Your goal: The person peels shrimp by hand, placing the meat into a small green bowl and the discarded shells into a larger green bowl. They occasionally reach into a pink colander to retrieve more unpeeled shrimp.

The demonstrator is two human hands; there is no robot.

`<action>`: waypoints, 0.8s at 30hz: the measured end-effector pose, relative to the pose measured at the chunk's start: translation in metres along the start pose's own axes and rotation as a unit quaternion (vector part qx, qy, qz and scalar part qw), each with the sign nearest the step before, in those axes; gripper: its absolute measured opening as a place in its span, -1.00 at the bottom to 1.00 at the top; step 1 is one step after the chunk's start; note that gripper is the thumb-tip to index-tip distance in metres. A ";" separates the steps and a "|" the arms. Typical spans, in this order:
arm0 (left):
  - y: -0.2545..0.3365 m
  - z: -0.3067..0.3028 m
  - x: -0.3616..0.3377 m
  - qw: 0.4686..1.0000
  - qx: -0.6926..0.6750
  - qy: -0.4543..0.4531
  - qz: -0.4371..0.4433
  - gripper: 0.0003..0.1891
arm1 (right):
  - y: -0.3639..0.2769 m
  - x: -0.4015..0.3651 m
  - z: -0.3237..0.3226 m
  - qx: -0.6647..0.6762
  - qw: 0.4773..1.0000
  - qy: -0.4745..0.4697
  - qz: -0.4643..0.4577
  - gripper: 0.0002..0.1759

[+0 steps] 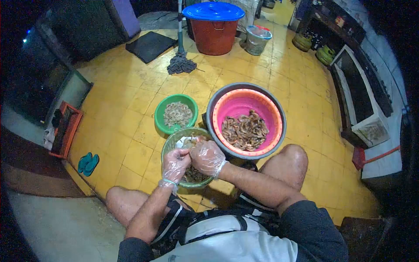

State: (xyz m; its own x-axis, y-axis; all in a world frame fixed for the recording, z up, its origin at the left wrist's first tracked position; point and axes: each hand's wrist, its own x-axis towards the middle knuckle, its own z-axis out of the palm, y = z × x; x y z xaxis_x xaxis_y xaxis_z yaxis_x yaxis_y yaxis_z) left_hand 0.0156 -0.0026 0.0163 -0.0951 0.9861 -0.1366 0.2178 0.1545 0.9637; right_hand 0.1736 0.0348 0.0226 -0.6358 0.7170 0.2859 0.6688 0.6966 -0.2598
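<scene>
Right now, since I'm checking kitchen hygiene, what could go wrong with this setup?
The green bowl of pale shrimp sits open on the tiled floor, with a mop not far behind, so dirt could get in. The thin gloves on the left hand and right hand might tear on shells. The bowl beneath them sits close to the knees and could get knocked.

The left hand point(175, 164) and the right hand point(207, 157) are close together, out in front of the body. Both wear thin, see-through plastic gloves point(167, 182) that stop at the wrists. The fingers are bent, and the fingertips of the two hands touch in a pinch. The right hand sits a little higher, with its back facing up. Both forearms are bare and slant in toward each other. Dark grey sleeves point(310, 227) cover the upper arms.
</scene>
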 end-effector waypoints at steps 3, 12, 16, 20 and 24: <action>-0.013 -0.001 0.002 1.000 0.001 0.001 0.013 -0.82 | 0.001 -0.002 0.002 0.009 0.999 0.037 -0.004 -0.91; -0.023 -0.001 0.007 0.999 -0.033 -0.018 -0.038 -0.80 | 0.005 -0.003 0.007 0.079 0.996 0.037 0.023 -0.89; -0.027 0.002 0.005 0.996 -0.085 0.027 -0.019 -0.79 | -0.005 -0.002 0.004 0.086 0.989 0.117 0.034 -0.89; -0.026 0.008 0.005 0.997 -0.068 0.014 -0.033 -0.81 | -0.008 -0.001 -0.006 0.099 0.992 0.043 0.066 -0.87; -0.054 0.013 0.012 0.998 -0.065 0.026 -0.007 -0.80 | -0.003 0.000 0.000 0.114 0.992 0.020 0.044 -0.88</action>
State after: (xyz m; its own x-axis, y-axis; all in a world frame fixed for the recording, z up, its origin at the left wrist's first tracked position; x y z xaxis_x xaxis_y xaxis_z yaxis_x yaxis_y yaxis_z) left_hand 0.0151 0.0020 -0.0408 -0.1490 0.9788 -0.1407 0.0896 0.1551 0.9838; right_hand 0.1716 0.0327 0.0231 -0.5598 0.7768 0.2885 0.6132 0.6225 -0.4863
